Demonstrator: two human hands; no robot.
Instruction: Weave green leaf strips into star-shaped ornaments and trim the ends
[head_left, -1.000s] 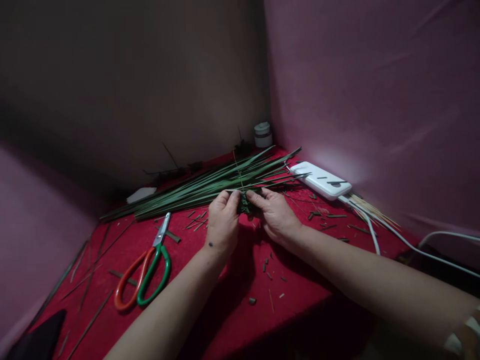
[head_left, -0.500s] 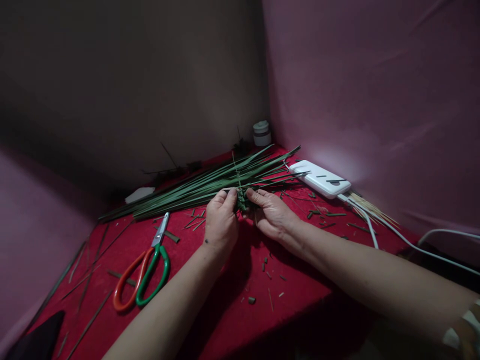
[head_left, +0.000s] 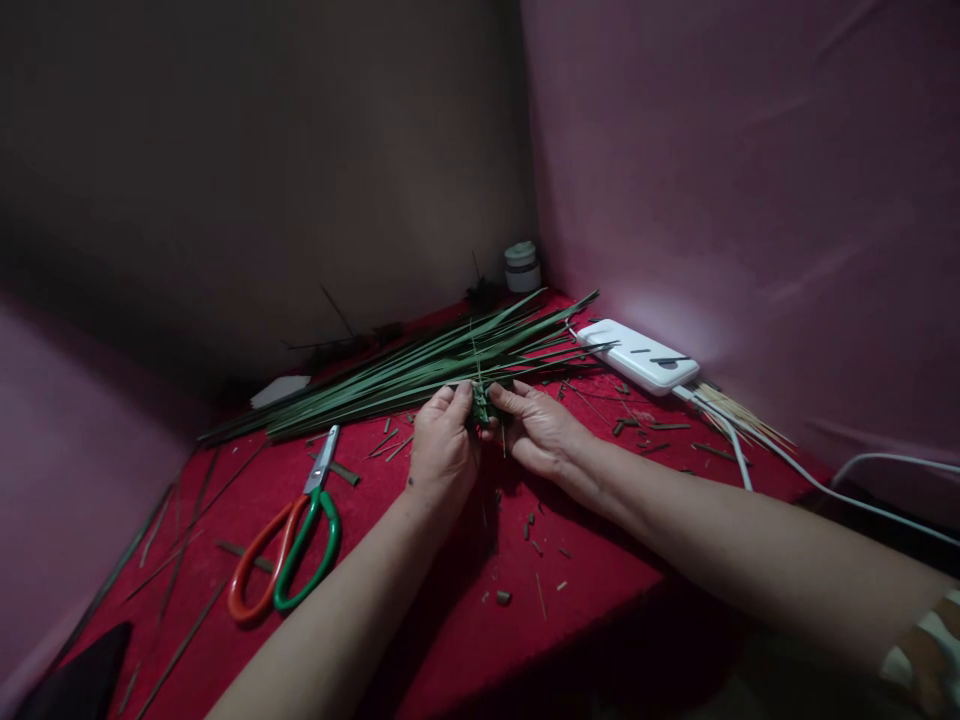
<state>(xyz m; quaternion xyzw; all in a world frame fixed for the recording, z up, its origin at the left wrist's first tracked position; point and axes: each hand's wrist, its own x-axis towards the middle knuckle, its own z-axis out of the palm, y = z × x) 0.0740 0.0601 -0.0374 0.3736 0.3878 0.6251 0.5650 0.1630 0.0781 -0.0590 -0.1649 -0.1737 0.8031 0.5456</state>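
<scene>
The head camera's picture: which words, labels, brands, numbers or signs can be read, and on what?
None can be read.
White device: no legible text.
Lidded white container: too small and dim to tell.
Scissors: no legible marking.

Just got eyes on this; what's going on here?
A person's left hand and right hand pinch a small, dark-green leafy piece between them. Just beyond, long, narrow green leaves lie in a loose spread on the red cloth. Metal scissors with orange and green handles lie untouched on the left; a white, rounded rectangular device sits to the right.
</scene>
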